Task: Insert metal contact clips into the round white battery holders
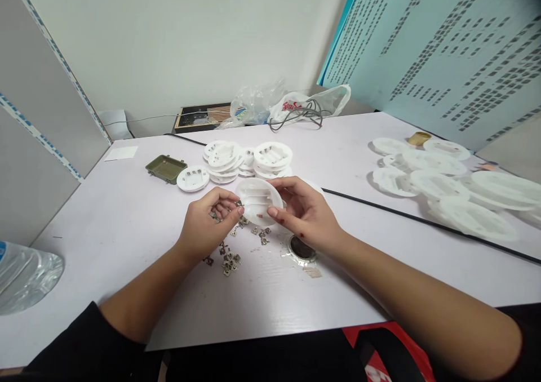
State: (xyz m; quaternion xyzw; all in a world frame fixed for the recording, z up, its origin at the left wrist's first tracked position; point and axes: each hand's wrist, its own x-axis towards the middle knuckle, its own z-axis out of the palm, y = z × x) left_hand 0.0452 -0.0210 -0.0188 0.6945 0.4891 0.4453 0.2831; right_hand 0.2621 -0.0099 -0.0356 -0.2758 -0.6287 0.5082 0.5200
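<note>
The right hand (305, 212) clasps a white dish (255, 195) by its side, above the worktop (262, 309), between the front and back edges. The left hand (211, 217) pinches what seems a metal clip (239, 203) in its fingertips; loose clips (230, 262) lie nearer the front edge.

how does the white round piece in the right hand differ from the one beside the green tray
The held piece is gripped in the right hand, while the tray-side piece rests on the table by the green tray. The held piece is tilted up; the tray-side piece lies flat. Metal parts show on the tray-side piece; on the held piece I can't tell. Both are white and round.
</note>
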